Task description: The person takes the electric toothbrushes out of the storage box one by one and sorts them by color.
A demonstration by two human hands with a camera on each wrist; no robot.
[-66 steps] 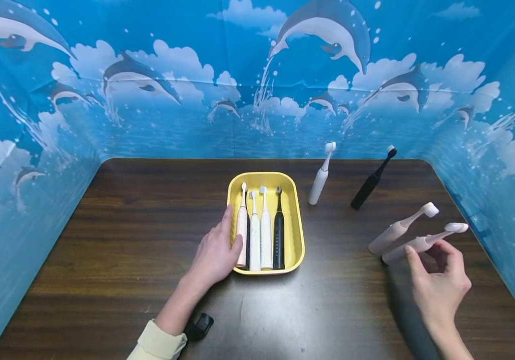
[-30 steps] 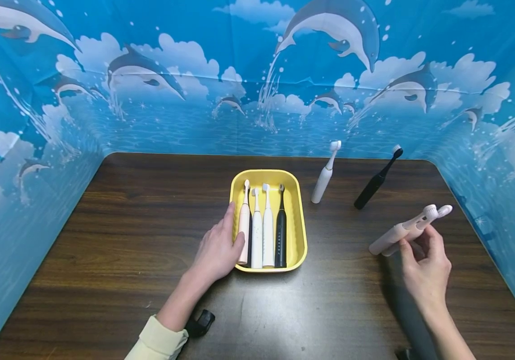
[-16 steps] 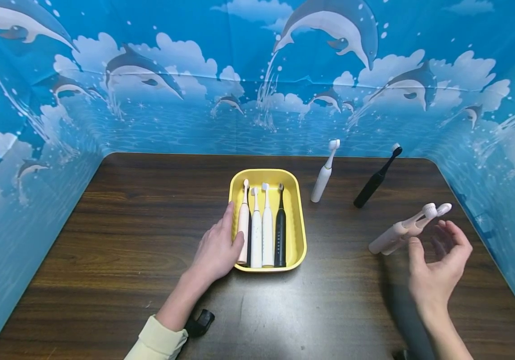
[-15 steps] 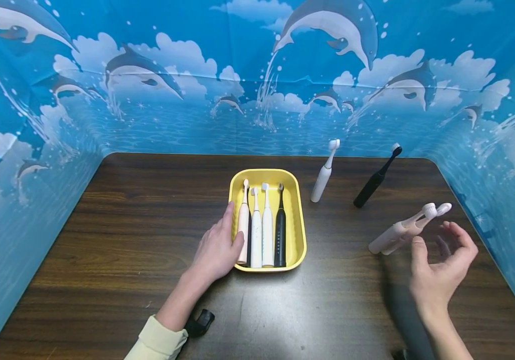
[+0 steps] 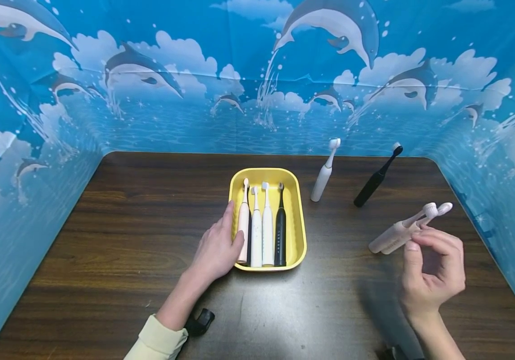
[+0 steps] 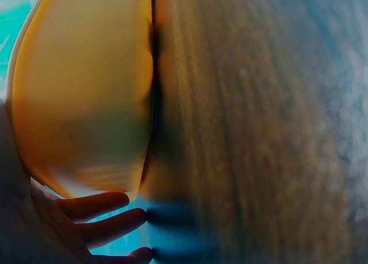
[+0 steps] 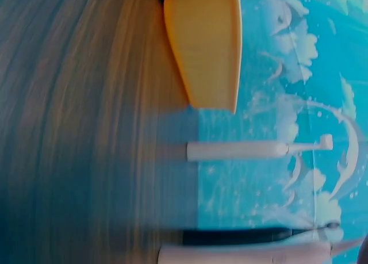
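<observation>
My left hand (image 5: 216, 247) rests with fairly straight fingers along the left side of a yellow tray (image 5: 301, 235). In the tray lie several electric toothbrushes, among them a pink one (image 5: 242, 232), a speckled white one (image 5: 255, 240) and a black one (image 5: 281, 235). Two pale pink electric toothbrushes stand close together at the right: one (image 5: 384, 239) on the left, another (image 5: 397, 244) beside it. Over the upper handle of the latter is my right hand (image 5: 435, 267), fingers curled, thumb and forefinger tips close together. Whether they pinch the handle cannot be made out.
Behind the pink pair, a white electric toothbrush (image 5: 322, 182) and a black one (image 5: 370, 189) stand upright on the dark wooden table (image 5: 149, 200). A blue dolphin-print backdrop (image 5: 171, 120) surrounds the table's back and sides.
My right hand let go of a pink toothbrush, opened and drew back, then came back with curled fingers. The two pink brushes stand closer together than at first. My left hand stayed put.
</observation>
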